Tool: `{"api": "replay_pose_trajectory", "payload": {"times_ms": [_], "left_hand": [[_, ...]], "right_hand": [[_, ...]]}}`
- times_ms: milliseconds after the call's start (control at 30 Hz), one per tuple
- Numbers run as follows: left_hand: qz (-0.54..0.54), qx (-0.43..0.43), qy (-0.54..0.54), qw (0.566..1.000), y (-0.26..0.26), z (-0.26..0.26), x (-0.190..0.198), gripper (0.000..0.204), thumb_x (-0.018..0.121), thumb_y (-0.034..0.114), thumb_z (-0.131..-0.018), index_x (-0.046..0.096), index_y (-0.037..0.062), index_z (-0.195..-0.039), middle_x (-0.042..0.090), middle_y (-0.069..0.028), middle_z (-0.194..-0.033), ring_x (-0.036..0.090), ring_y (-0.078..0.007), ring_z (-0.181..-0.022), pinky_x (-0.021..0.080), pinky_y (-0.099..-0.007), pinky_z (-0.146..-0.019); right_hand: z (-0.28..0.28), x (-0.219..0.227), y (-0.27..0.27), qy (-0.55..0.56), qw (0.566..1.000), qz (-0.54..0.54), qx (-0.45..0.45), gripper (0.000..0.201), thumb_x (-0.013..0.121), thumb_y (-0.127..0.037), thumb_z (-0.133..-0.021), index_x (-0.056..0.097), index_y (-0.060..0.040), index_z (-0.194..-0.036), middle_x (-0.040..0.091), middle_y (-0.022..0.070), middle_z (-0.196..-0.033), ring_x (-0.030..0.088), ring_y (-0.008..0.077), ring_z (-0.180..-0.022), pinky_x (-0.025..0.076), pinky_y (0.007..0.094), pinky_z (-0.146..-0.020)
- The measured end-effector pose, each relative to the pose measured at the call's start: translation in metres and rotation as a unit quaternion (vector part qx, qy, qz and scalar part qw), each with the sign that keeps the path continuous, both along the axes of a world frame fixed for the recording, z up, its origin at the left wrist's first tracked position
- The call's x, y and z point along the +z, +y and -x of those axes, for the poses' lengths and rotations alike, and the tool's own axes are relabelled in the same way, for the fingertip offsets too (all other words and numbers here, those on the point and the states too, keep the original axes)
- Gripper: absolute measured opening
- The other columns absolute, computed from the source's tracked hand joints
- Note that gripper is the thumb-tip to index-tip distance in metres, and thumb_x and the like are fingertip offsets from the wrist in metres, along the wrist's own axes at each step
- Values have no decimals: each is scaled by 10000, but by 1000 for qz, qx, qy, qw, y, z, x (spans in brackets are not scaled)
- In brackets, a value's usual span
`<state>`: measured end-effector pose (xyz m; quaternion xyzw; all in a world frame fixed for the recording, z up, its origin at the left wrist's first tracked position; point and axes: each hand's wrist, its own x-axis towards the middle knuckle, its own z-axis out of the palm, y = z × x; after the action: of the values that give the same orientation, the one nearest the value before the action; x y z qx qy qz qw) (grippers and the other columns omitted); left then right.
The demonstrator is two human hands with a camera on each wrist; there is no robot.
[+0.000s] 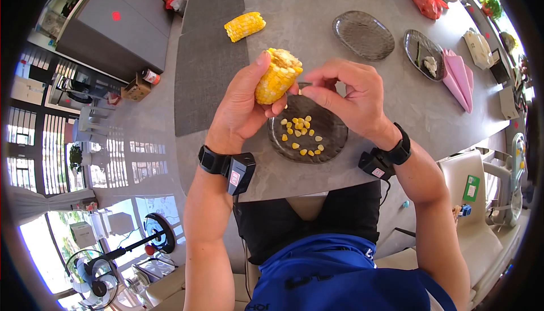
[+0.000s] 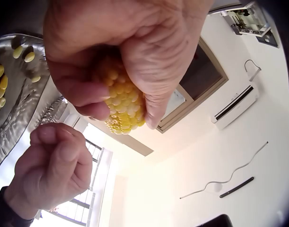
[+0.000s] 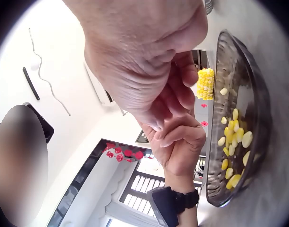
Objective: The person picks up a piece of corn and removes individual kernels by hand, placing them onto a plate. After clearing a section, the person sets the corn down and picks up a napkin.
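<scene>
In the head view my left hand (image 1: 241, 104) grips a partly stripped piece of corn (image 1: 276, 81), its bare end up, over a dark oval plate (image 1: 334, 135). Close to the corn's right side, my right hand (image 1: 354, 92) has curled fingers, with the thumb near the index finger; whether a kernel is between them I cannot tell. Several loose kernels (image 1: 303, 124) lie on the plate. The left wrist view shows the left fingers wrapped round the corn (image 2: 125, 106), with the right hand (image 2: 57, 165) apart from it.
Another corn piece (image 1: 245, 26) rests at the edge of a dark grey mat (image 1: 209, 73), beyond the left hand. An oval plate (image 1: 362, 36) is farther back. To its right are a plate holding scraps (image 1: 416, 41), a pink folded cloth (image 1: 458, 81) and a red bag (image 1: 429, 5).
</scene>
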<state>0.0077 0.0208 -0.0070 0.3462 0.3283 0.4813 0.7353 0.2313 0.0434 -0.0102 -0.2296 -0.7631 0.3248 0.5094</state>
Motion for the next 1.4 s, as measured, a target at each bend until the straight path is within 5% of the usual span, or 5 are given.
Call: {"api": "replay_pose_trajectory", "payload": {"times_ms": [200, 1000, 1400], "left_hand": [[12, 21, 29, 999, 1, -3, -2, 522, 540, 546, -1066, 665, 47, -1156, 697, -66, -897, 594, -122, -599, 415, -229, -483], [-16, 34, 139, 990, -1, -5, 3, 458, 622, 477, -1052, 732, 39, -976, 647, 5, -754, 520, -43, -531, 362, -182, -440], [-26, 41, 169, 984, -3, -6, 6, 460, 642, 476, -1038, 752, 32, -987, 651, 11, -744, 517, -41, -514, 339, -184, -425]], "right_hand": [[-1, 2, 2, 10, 1000, 7, -15, 306, 853, -57, -845, 753, -43, -1133, 685, 25, -888, 609, 75, -662, 496, 233, -591], [-3, 2, 4, -43, 999, 2, 6, 128, 786, -43, -903, 767, 10, -1018, 741, 88, -862, 665, 138, -688, 517, 269, -618], [-4, 1, 7, -26, 996, 78, 35, 136, 789, -81, -921, 774, 13, -1019, 749, 82, -866, 662, 99, -702, 536, 252, -645]]}}
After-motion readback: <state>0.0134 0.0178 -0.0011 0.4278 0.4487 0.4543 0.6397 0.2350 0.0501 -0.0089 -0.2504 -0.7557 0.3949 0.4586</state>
